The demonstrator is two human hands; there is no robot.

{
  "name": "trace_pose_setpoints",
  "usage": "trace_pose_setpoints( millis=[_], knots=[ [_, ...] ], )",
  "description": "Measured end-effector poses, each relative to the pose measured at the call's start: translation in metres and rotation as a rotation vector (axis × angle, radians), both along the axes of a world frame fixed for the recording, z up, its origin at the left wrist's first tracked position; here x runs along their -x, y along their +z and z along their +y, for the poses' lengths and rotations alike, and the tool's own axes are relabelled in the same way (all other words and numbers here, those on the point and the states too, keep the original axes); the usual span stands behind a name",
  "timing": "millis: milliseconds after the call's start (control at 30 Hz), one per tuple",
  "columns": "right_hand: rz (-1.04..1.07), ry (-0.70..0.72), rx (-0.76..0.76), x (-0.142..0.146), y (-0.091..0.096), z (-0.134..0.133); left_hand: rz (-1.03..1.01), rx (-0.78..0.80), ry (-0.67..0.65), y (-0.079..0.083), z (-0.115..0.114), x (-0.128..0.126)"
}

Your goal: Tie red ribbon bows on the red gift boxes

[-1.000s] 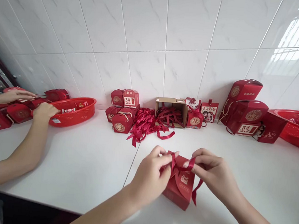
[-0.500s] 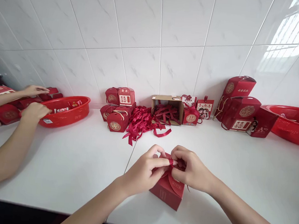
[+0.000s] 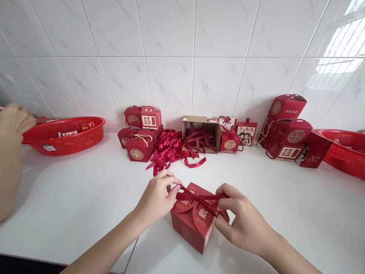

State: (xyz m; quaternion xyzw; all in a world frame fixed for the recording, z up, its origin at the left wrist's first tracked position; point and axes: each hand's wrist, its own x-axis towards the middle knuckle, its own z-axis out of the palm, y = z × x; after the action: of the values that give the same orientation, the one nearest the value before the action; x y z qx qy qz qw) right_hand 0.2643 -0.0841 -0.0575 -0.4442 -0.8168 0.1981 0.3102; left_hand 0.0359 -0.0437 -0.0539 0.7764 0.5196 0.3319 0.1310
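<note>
At the far left edge of the frame another person's hand [image 3: 8,120] is hanging blurred with its fingers curled. The red things behind it are being cut off by the edge, so you cannot tell what they are. Just right of it a red basket [image 3: 71,147] is sitting on the white counter [image 3: 76,195], holding a few small packets too small to read. Towards the middle, at the back against the tiles, a cluster of small red boxes [image 3: 139,133] is standing beside a loose pile of ribbons [image 3: 168,148]. In the lower centre your left hand [image 3: 157,197] is pinching one end of a ribbon [image 3: 201,196] between thumb and forefinger, the other fingers curled. The ribbon is stretching taut across the top of the red gift box [image 3: 191,224], which is standing on the counter between your hands. Your right hand [image 3: 242,218] is pinching the other end at the box's right corner, its fingertips partly hiding the ribbon. Behind, a cardboard box [image 3: 200,120] is lying on its side with more ribbons spilling from it. Further right larger red boxes [image 3: 287,134] are leaning stacked against the wall. At the right edge a second red basket [image 3: 350,164] is being cut off, and its contents are hard to make out.
</note>
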Motion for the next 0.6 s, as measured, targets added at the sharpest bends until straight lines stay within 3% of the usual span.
trace_pose_setpoints(
  millis=[133,300,500,600],
  knots=[
    [-0.029,-0.001,-0.113,-0.003,-0.004,-0.006,0.208,-0.054,0.106,0.002,0.000,0.004],
    [-0.037,-0.016,-0.135,-0.001,-0.008,-0.008,0.341,-0.123,0.159,0.003,0.000,0.003],
    [-0.088,-0.024,-0.134,-0.003,-0.011,-0.006,0.336,-0.087,0.153,0.002,0.002,0.002],
    [-0.106,-0.006,-0.138,-0.018,-0.010,-0.004,0.201,-0.101,0.082,0.003,-0.007,0.003]
  ],
)
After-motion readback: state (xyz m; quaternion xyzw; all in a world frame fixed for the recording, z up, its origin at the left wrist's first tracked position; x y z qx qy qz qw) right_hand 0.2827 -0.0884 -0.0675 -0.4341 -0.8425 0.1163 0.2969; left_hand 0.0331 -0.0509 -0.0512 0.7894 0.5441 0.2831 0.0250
